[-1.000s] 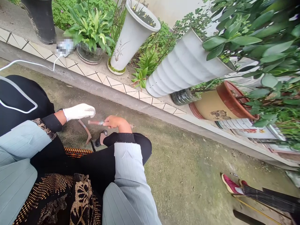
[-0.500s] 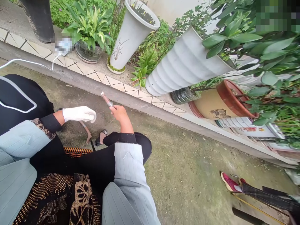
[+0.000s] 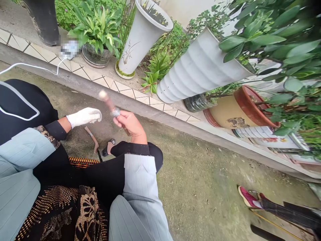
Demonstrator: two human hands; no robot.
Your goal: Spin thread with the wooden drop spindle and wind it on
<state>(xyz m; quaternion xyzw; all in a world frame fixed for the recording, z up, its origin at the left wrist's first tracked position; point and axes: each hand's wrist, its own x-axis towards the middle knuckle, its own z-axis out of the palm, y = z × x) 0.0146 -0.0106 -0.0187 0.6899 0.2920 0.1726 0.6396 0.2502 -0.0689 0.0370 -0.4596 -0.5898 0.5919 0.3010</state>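
Observation:
My right hand [image 3: 131, 124] is closed around a short brown wooden stick [image 3: 108, 102] with a pale, rounded end and a silvery band near my fingers. The stick points up and to the left, and its far end is blurred. To its left is my left hand [image 3: 85, 116] in a white glove, fingers curled together; what they hold, if anything, is hidden. The gloved hand is apart from the stick. Below it on the ground lies a bent brown wooden piece [image 3: 92, 140], close to my shoe [image 3: 107, 148].
A low tiled ledge [image 3: 120, 86] runs diagonally ahead, bearing a white tapered planter [image 3: 132, 43], a ribbed white planter [image 3: 190, 70] and a tan pot [image 3: 225, 110]. A white cable [image 3: 37, 68] crosses at left. Another person's red shoe [image 3: 247, 197] shows at lower right.
My right hand has turned and shifted slightly right and the stick's pale end has swung up and left. My gloved left hand has moved up slightly, its fingers curled in more.

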